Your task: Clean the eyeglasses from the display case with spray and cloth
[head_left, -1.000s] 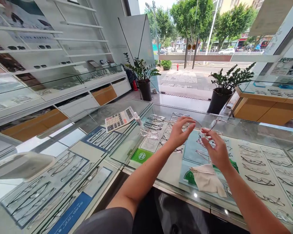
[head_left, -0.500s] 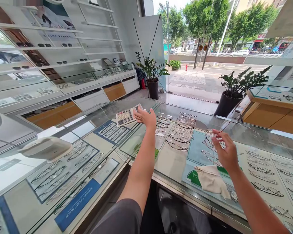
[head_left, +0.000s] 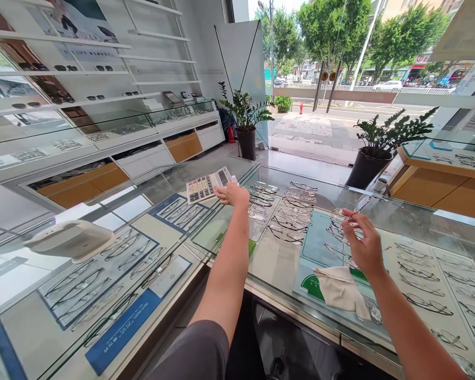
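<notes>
My left hand [head_left: 234, 195] reaches over the glass counter beside a calculator [head_left: 201, 187]. Its fingers close around a small white bottle [head_left: 234, 180], whose top shows above them; the rest is hidden. Between thumb and fingers, my right hand [head_left: 364, 240] pinches a pair of thin-framed eyeglasses [head_left: 396, 203], held above the counter with its far part stretching to the right. Below that hand, a crumpled beige cloth [head_left: 340, 290] lies on the glass, over a green and pale blue printed sheet [head_left: 312, 285].
Rows of eyeglasses [head_left: 291, 221] lie beneath the glass top [head_left: 277, 269]. On the left counter stands a beige rounded device [head_left: 69, 240]. Potted plants [head_left: 247, 142] stand past the counter, before the glass front. Wall shelves [head_left: 158, 60] hold sunglasses at left.
My left hand has lowered slightly, and its spread fingers have closed around the small white bottle. My right hand keeps the eyeglasses in nearly the same place. The view has shifted slightly.
</notes>
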Tool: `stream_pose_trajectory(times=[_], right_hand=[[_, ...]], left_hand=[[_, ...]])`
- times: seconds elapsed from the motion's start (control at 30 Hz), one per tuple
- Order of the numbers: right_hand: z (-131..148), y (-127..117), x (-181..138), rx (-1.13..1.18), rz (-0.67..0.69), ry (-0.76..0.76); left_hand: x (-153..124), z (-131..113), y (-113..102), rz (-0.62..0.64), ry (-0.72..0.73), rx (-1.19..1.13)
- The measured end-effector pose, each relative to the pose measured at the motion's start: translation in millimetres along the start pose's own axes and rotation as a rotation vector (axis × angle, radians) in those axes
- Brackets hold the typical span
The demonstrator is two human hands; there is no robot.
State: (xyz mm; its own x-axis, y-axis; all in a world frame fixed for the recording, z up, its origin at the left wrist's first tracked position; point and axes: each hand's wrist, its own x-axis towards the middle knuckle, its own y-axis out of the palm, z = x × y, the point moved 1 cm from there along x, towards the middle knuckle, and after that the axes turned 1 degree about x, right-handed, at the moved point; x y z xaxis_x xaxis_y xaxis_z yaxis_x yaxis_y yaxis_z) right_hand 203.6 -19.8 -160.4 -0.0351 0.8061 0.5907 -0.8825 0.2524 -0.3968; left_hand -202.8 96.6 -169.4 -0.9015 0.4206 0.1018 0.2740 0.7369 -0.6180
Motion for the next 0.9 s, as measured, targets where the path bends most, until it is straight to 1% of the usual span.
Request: stream_pose_trajectory(times=[0.13,0.27,0.33,0.37,0.4,0.43,0.47,0.5,0.57,0.63,0.73,0.8,0.9], right_hand=[[-1,0,1,-0.012,-0.005,-0.011],[-1,-2,3,-0.024,-0.019,-0.009],[-2,-3,4,-0.012,-0.039,-0.004],[-2,-4,5,0.001,-0.051,0.002],[-2,-5,5,0.016,-0.062,0.011],[-2,-6,6,0.032,-0.072,0.021],[-3,-7,6,0.048,-0.08,0.031],[-3,-7,7,0.065,-0.083,0.042],[-4,-9,7,0.094,-0.082,0.052],[-4,-10,8,0.11,-0.071,0.054],[-2,-11,9,0.106,-0.043,0.047],[0,-11,9,0.114,-0.006,0.048],[5,-10,9,0.175,0.08,0.069]], left_hand=[[-2,-3,-2,0.006,0.009,0.003],[-9,-15,-15,-0.035,0.06,-0.018],[-15,-24,-22,-0.084,0.155,-0.072],[-20,-30,-26,-0.096,0.231,-0.142],[-25,-35,-28,-0.074,0.321,-0.247],[-32,-41,-28,-0.007,0.408,-0.381],[-41,-46,-28,0.108,0.482,-0.53],[-52,-52,-26,0.265,0.533,-0.67],[-79,-61,-23,0.612,0.557,-0.875],[-110,-66,-21,0.928,0.514,-0.986],[-154,-68,-25,1.327,0.381,-1.068],[-175,-66,-30,1.52,0.313,-1.061],[-191,-63,-34,1.723,0.207,-1.05]])
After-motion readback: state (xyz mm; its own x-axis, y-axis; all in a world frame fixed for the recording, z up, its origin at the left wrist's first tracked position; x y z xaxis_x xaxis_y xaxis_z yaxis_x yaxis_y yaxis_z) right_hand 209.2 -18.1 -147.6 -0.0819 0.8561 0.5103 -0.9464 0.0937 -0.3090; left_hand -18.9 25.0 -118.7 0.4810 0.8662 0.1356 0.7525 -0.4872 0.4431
